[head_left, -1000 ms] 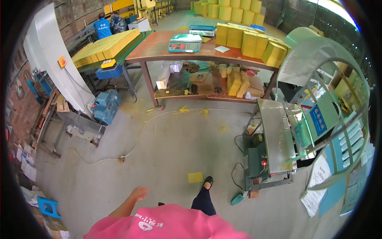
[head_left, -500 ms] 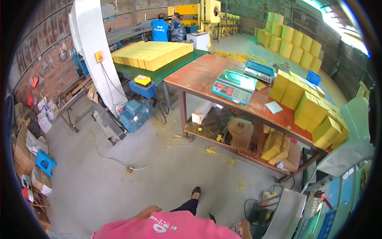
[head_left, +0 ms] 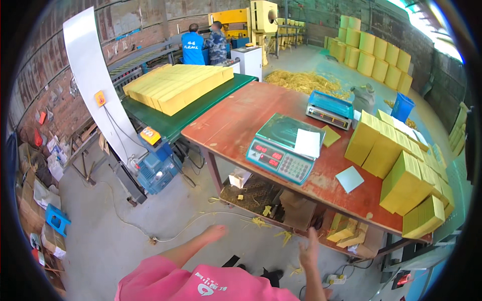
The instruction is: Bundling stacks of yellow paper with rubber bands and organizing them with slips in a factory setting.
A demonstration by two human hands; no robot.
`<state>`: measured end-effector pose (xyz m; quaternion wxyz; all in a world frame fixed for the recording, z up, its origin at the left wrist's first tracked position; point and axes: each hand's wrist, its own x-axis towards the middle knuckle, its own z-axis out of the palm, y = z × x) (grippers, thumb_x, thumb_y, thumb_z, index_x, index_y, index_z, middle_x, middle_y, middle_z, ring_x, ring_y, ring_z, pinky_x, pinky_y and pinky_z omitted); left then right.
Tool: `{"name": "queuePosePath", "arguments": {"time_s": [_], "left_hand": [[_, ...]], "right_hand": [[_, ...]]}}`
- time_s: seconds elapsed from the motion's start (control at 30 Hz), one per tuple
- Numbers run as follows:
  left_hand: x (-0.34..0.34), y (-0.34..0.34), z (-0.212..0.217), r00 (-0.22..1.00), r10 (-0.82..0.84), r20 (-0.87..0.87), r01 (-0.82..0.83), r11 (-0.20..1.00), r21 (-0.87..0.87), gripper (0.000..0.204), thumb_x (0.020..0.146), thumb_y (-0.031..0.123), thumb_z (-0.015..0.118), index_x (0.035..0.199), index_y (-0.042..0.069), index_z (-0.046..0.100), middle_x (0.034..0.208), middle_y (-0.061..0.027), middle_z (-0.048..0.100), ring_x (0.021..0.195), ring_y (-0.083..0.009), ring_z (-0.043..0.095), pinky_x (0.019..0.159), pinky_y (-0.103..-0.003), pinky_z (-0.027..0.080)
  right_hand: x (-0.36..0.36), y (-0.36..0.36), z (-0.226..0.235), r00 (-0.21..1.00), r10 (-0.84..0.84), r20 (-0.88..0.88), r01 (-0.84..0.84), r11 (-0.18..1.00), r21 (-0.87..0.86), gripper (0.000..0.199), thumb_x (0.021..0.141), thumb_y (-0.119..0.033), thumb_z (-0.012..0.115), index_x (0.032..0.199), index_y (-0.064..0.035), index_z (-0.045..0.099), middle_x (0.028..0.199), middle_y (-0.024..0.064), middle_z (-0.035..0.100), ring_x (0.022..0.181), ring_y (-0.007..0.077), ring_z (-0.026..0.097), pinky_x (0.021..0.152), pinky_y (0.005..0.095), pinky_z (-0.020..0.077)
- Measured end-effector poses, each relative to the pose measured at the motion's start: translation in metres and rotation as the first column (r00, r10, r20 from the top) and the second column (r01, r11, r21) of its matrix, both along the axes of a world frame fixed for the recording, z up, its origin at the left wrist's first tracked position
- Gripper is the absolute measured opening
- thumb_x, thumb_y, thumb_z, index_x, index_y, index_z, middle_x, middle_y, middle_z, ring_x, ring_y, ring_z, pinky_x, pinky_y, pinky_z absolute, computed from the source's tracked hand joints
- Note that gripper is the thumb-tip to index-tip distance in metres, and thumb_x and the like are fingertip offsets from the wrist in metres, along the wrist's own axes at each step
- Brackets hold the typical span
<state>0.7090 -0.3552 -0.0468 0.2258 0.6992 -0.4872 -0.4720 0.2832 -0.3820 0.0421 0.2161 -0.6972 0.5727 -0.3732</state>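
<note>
My left hand (head_left: 214, 234) is held out over the grey floor, fingers loosely extended and slightly blurred, with nothing visible in it. In front of the red-topped table (head_left: 228, 123) my right hand (head_left: 308, 249) is raised, thumb apart from the fingers, also without an object. Neither hand touches the table. A teal digital scale (head_left: 281, 163) stands near the table's front edge, and a white sheet (head_left: 307, 143) lies on its pan. Right of it is a pale square card (head_left: 350, 179). Stacks of yellow paper blocks (head_left: 401, 158) fill the table's right end.
A second scale (head_left: 329, 111) and a blue cup (head_left: 402, 107) are farther back. Long yellow blocks (head_left: 178, 88) lie on a green conveyor (head_left: 150, 115), beside a white post (head_left: 98, 75) and blue motor (head_left: 155, 173). A cable (head_left: 188, 223) crosses the floor. Two people (head_left: 193, 47) stand beyond.
I have moved closer to the table, so it and the scale look larger. Both my hands have risen and come forward from near my body.
</note>
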Motion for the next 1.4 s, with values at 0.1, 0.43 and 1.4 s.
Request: {"name": "queuePosePath", "arguments": {"time_s": [0.1, 0.43, 1.4], "left_hand": [[-0.069, -0.058, 0.050, 0.990, -0.117, 0.075, 0.125, 0.986, -0.109, 0.042, 0.091, 0.036, 0.056, 0.116, 0.003, 0.063, 0.094, -0.0131, 0.068, 0.076, -0.0233, 0.064, 0.069, -0.036, 0.051], [-0.252, -0.139, 0.113, 0.896, -0.441, 0.044, 0.443, 0.893, -0.076, 0.050, 0.097, 0.036, 0.051, 0.131, 0.000, 0.051, 0.128, -0.0196, 0.057, 0.118, -0.0314, 0.056, 0.101, -0.039, 0.043], [-0.402, -0.211, 0.155, 0.752, -0.326, 0.573, 0.659, 0.412, -0.629, 0.043, 0.079, 0.019, 0.070, 0.119, 0.006, 0.060, 0.125, -0.0135, 0.055, 0.098, -0.0316, 0.061, 0.082, -0.040, 0.050]], "right_hand": [[-0.051, -0.102, 0.048, 0.991, -0.040, -0.125, 0.016, 0.983, -0.185, 0.060, 0.080, -0.009, 0.063, 0.135, 0.0042, 0.043, 0.138, 0.0259, 0.045, 0.129, 0.0413, 0.043, 0.109, 0.0459, 0.0328], [-0.160, -0.295, 0.037, 0.808, -0.008, -0.589, 0.020, 1.000, 0.014, 0.066, 0.089, -0.038, 0.057, 0.142, -0.0040, 0.040, 0.150, 0.0160, 0.034, 0.140, 0.0330, 0.029, 0.114, 0.0548, 0.0189], [-0.186, -0.182, 0.066, 0.950, 0.293, -0.110, -0.305, 0.945, -0.120, 0.033, 0.067, -0.005, 0.070, 0.099, -0.0076, 0.066, 0.101, 0.0127, 0.067, 0.099, 0.0333, 0.062, 0.090, 0.0447, 0.0464]]}}
